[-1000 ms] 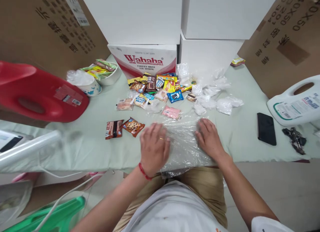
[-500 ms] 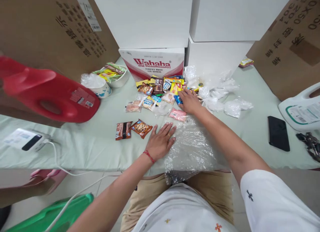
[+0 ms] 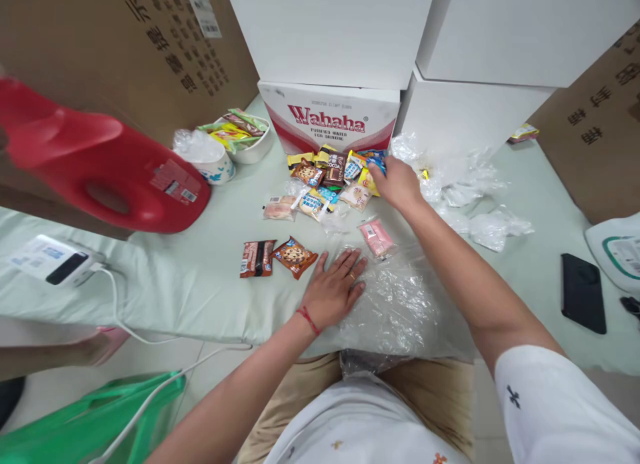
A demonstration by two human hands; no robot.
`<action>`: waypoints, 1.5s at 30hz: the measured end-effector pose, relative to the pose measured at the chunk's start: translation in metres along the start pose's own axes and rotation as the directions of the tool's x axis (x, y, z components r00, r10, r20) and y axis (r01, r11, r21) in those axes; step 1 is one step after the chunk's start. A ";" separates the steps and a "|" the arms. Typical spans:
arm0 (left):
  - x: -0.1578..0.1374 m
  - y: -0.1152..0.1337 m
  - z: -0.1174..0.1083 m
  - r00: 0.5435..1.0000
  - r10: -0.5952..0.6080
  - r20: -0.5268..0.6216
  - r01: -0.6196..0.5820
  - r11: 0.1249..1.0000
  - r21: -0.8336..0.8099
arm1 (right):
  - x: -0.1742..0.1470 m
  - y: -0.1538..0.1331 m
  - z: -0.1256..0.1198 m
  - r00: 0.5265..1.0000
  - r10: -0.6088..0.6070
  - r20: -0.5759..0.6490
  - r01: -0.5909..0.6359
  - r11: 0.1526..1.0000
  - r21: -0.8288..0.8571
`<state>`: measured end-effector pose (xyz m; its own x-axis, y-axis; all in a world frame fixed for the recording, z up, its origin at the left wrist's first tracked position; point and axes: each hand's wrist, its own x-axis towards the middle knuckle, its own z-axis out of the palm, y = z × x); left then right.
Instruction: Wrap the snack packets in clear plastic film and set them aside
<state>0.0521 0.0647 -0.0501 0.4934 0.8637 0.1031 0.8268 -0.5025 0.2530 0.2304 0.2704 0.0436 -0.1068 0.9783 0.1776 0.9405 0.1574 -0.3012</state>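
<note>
My left hand [image 3: 334, 287] lies flat with fingers spread on the cloth, touching the edge of a clear plastic bag [image 3: 395, 304]. Just left of its fingertips are a brown cookie packet [image 3: 295, 257] and a darker brown snack packet [image 3: 258, 258]. My right hand [image 3: 401, 184] pinches a blue snack packet [image 3: 377, 164] at the right side of a pile of wrapped snacks, partly covering it. That pile includes a brown cocoa packet [image 3: 335, 168] and a yellow packet [image 3: 369, 181]. A pink packet [image 3: 377, 237] rests between my hands.
Behind the snacks stands a Wahaha carton [image 3: 330, 121] beneath white boxes. Crumpled clear plastic bags [image 3: 470, 191] lie right of the pile. A red jug [image 3: 110, 177], paper bowl [image 3: 215, 167] and white power bank [image 3: 55, 263] are left; a black phone [image 3: 583, 294] is right.
My right hand has moved away from me to the back of the pile and now pinches the blue packet. The pink packet has turned. My left hand stays flat; the view has shifted.
</note>
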 end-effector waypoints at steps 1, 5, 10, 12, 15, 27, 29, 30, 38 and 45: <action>0.000 0.000 0.000 1.000 0.002 0.003 -0.002 1.000 0.005 | 0.016 -0.017 0.009 0.999 0.028 -0.015 -0.027 0.998 0.051; 0.000 0.000 0.001 1.000 -0.003 0.004 0.003 0.999 0.033 | 0.054 -0.078 0.056 0.996 0.085 0.028 -0.088 0.989 0.116; -0.002 -0.001 0.000 1.000 -0.006 0.015 0.006 1.000 0.010 | 0.049 -0.082 0.079 0.989 -0.019 0.145 0.015 1.000 0.027; -0.002 -0.001 0.000 1.000 0.000 0.017 0.001 1.000 -0.011 | 0.042 -0.056 0.071 0.976 -0.040 0.215 0.041 0.999 -0.004; -0.002 -0.001 -0.001 1.000 -0.009 0.003 0.009 0.999 -0.033 | 0.034 -0.011 0.050 0.957 0.012 0.289 0.003 0.999 -0.052; -0.002 0.000 0.000 1.000 -0.019 -0.005 0.018 0.999 -0.045 | 0.075 -0.083 0.078 0.899 -0.361 0.248 0.377 0.926 -0.019; -0.003 0.000 0.001 1.000 -0.023 -0.008 0.023 0.998 -0.052 | 0.078 -0.090 0.087 0.910 -0.307 0.281 0.339 0.938 -0.073; -0.003 0.000 0.001 1.000 -0.023 -0.009 0.022 0.998 -0.055 | 0.076 -0.091 0.089 0.924 -0.270 0.273 0.305 0.947 -0.098; -0.003 -0.002 0.001 1.000 -0.016 -0.008 0.016 0.998 -0.061 | 0.042 -0.043 0.046 0.925 -0.329 0.189 0.346 0.936 -0.064; -0.004 -0.001 0.001 1.000 -0.005 -0.030 0.003 0.999 -0.040 | 0.030 0.004 0.001 0.948 -0.080 0.308 -0.190 0.633 0.750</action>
<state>0.0496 0.0622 -0.0520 0.4813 0.8668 0.1305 0.8170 -0.4975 0.2916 0.2310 0.3011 0.0465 -0.2761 0.9563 -0.0957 0.3737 0.0150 -0.9274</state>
